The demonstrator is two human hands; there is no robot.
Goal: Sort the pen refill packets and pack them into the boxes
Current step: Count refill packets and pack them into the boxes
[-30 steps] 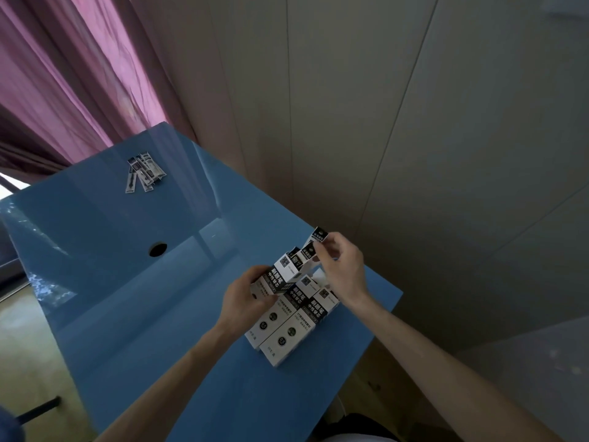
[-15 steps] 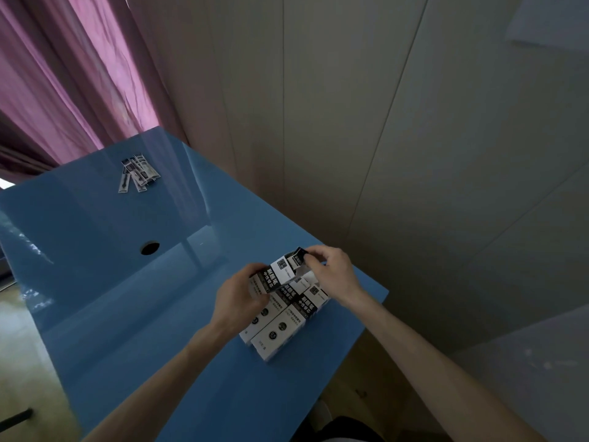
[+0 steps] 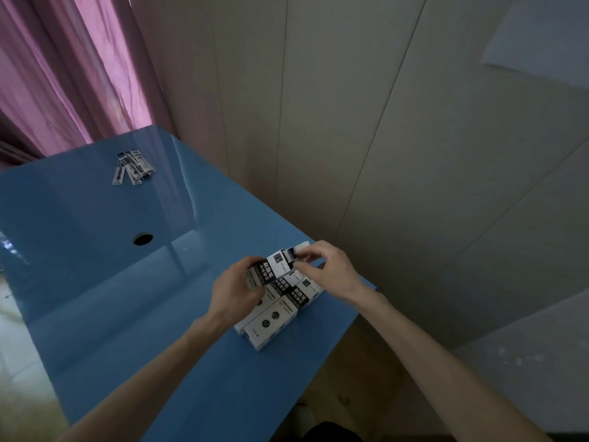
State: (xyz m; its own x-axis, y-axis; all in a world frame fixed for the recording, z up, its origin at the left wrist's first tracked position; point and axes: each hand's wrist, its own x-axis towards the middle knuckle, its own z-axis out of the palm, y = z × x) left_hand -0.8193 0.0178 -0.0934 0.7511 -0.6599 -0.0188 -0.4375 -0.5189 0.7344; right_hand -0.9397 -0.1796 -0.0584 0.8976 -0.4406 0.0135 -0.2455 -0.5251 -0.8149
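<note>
Your left hand [image 3: 234, 290] is curled round a small black-and-white cardboard refill box [image 3: 272, 269], holding it tilted just above the boxes lying on the glossy blue tabletop [image 3: 127, 307]. Fingers wrap the near end; the black band with white print faces up.

Your right hand [image 3: 326, 271] is at the far end of that same held box. Thumb and fingertips [image 3: 307, 261] pinch at the box's open end, where a small flap or packet end shows. Which of the two it is, cannot tell; too small and partly covered.

Below the held box: a cluster of white and black rectangular cartons [image 3: 277, 309], lying flat side by side, touching each other, long sides running toward the table's near right edge. The nearest carton shows a round dark mark on a white face. The held box overlaps the far part of this cluster in view; contact between them cannot be made out.

Far left of the tabletop, well apart from your hands: a loose fan of slim white-and-black pen refill packets [image 3: 132, 166], overlapping one another, lying flat.

Round dark hole [image 3: 142, 239] in the tabletop, between the packets and the cartons.

Behind: pink pleated curtain [image 3: 63, 74] at left, pale panelled wall [image 3: 350, 122] at right.
</note>
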